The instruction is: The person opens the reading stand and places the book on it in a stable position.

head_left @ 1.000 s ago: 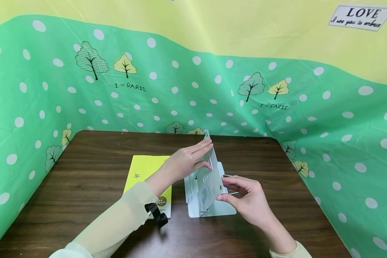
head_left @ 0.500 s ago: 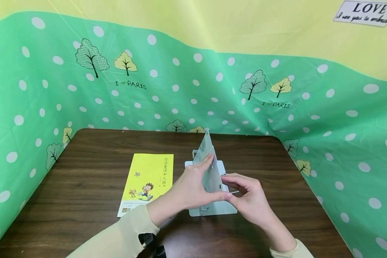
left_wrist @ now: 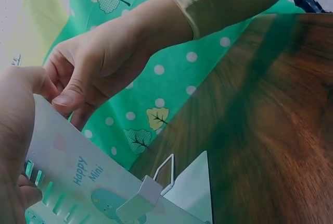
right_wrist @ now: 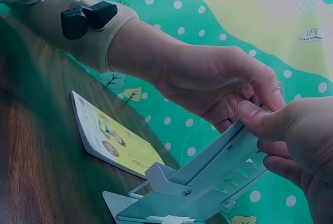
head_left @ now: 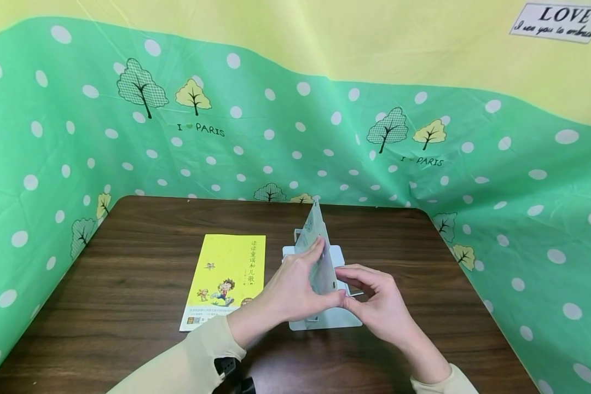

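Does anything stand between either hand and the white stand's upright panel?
Nothing visible does: the left hand and right hand both touch the white stand's upright panel. The yellow children's book lies apart, to the stand's left on the table.

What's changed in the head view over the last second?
The left hand has slid toward the person along the upright white panel; its thumb now reaches the near edge, beside the right thumb. More of the yellow book shows. The right hand stays at that edge, and the book hasn't moved.
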### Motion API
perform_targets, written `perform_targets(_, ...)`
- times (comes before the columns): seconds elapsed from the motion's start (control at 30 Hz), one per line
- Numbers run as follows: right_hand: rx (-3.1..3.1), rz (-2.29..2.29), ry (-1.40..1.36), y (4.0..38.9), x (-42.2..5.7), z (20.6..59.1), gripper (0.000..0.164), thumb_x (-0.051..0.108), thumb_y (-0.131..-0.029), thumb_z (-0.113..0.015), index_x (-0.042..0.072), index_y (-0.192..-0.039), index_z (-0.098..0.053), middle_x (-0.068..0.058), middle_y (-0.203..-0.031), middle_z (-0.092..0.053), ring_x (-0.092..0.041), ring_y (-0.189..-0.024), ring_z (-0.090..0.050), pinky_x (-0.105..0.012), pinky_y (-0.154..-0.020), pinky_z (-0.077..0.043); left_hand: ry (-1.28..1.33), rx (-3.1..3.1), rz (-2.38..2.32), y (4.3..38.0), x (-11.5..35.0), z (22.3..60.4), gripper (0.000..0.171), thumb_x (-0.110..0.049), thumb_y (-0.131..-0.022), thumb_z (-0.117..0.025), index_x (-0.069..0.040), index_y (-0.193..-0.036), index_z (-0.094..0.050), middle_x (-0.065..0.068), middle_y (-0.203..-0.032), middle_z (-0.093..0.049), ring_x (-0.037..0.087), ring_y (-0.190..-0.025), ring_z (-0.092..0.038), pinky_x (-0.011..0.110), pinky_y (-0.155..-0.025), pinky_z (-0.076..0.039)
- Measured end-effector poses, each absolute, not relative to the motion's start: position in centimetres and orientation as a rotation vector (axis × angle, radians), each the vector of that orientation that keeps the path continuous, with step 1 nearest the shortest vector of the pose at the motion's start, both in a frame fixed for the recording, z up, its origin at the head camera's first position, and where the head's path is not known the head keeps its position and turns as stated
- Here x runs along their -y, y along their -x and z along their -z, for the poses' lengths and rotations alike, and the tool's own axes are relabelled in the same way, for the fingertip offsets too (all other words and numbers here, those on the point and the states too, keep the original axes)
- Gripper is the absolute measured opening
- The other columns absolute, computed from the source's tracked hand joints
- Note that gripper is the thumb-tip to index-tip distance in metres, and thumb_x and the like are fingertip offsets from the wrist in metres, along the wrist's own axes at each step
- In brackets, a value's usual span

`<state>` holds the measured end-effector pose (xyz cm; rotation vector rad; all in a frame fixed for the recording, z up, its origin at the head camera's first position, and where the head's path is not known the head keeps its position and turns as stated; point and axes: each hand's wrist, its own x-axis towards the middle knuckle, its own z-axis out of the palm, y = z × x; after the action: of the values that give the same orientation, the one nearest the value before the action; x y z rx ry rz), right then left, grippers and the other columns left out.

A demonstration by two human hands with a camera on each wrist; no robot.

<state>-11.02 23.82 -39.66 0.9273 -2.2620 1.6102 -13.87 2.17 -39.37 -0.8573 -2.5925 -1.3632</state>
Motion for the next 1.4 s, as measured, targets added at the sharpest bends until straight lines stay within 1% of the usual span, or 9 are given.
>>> perform_targets(0.13,2.313,-1.605,-0.879,11.0,-24.1,39.7,0.053,-0.018,-0.075,-0.087,-0.001,-0.124,-0.075,-0.011,-0.121,-0.075,-0.021,-0.112,-0.073,-0.036,-0.091,-0.06,0.874,2.57,1.342,14.2,-2.2,39.5,0.102,-0.055,-0.084,-0.078,-0.002,-0.162,-0.039,0.006,-0.163,-0.04,0.032,-0.144,-0.047,0.042,-0.113,-0.046)
perform_targets(0.3,2.343,-1.596,-0.877,11.2,-24.5,39.8,0.061,-0.011,-0.074,-0.092,0.0,-0.13,-0.071,-0.013,-0.123,-0.074,-0.024,-0.115,-0.072,-0.035,-0.095,-0.058,0.925,2.54,1.326,14.8,-2.0,39.6,0.098,-0.048,-0.084,-0.08,0.0,-0.16,-0.041,0.011,-0.16,-0.044,0.02,-0.144,-0.047,0.033,-0.109,-0.048)
perform_targets(0.4,2.35,-1.595,-0.877,11.3,-24.7,39.9,0.064,-0.008,-0.075,-0.093,0.0,-0.134,-0.068,-0.015,-0.125,-0.072,-0.022,-0.118,-0.07,-0.033,-0.096,-0.057,0.944,2.546,1.314,15.1,-1.8,39.6,0.097,-0.046,-0.084,-0.081,-0.001,-0.16,-0.042,0.01,-0.16,-0.044,0.017,-0.121,-0.064,0.026,-0.087,-0.056)
perform_targets(0.43,2.353,-1.592,-0.874,11.3,-24.8,40.0,0.065,-0.007,-0.075,-0.093,-0.001,-0.135,-0.067,-0.015,-0.126,-0.072,-0.022,-0.118,-0.07,-0.033,-0.096,-0.057,0.947,2.552,1.308,15.2,-1.8,39.6,0.097,-0.046,-0.084,-0.081,-0.001,-0.16,-0.042,0.009,-0.161,-0.043,0.017,-0.109,-0.066,0.026,-0.077,-0.056)
perform_targets(0.53,2.369,-1.577,-0.848,11.4,-25.2,40.1,0.067,-0.005,-0.076,-0.093,0.002,-0.137,-0.066,-0.011,-0.129,-0.071,-0.021,-0.118,-0.07,-0.033,-0.095,-0.058,0.949,2.561,1.315,15.4,-1.7,39.6,0.097,-0.045,-0.083,-0.082,-0.002,-0.16,-0.043,0.006,-0.162,-0.043,0.018,-0.099,-0.064,0.027,-0.065,-0.05)
perform_targets(0.67,2.374,-1.556,-0.819,11.4,-25.8,40.2,0.068,-0.004,-0.076,-0.093,0.003,-0.138,-0.066,-0.008,-0.13,-0.071,-0.02,-0.119,-0.069,-0.033,-0.096,-0.057,0.963,2.536,1.347,15.8,-1.5,39.8,0.094,-0.04,-0.081,-0.083,-0.001,-0.159,-0.045,0.005,-0.16,-0.045,0.018,-0.124,-0.061,0.028,-0.08,-0.053)
perform_targets(0.9,2.389,-1.548,-0.785,11.3,-26.6,40.5,0.069,-0.005,-0.075,-0.094,0.0,-0.138,-0.066,-0.008,-0.131,-0.07,-0.022,-0.122,-0.067,-0.032,-0.101,-0.054,0.97,2.469,1.502,16.2,-1.3,40.1,0.092,-0.028,-0.077,-0.081,-0.002,-0.158,-0.046,0.007,-0.158,-0.048,0.018,-0.136,-0.056,0.034,-0.104,-0.052)
perform_targets(1.1,2.381,-1.516,-0.782,11.5,-27.2,40.7,0.069,-0.007,-0.074,-0.094,0.0,-0.137,-0.066,-0.009,-0.131,-0.07,-0.02,-0.122,-0.068,-0.031,-0.1,-0.055,1.002,2.371,1.69,16.5,-1.0,40.4,0.086,-0.015,-0.078,-0.08,-0.001,-0.157,-0.047,0.015,-0.157,-0.05,0.018,-0.131,-0.06,0.032,-0.106,-0.049)
perform_targets(1.4,2.401,-1.476,-0.749,11.4,-27.8,41.2,0.069,-0.007,-0.073,-0.094,0.005,-0.136,-0.067,-0.008,-0.131,-0.07,-0.017,-0.122,-0.068,-0.031,-0.101,-0.054,1.008,2.259,1.765,16.8,-0.8,40.9,0.077,-0.009,-0.078,-0.075,0.004,-0.151,-0.054,0.022,-0.147,-0.059,0.023,-0.121,-0.067,0.032,-0.1,-0.052)
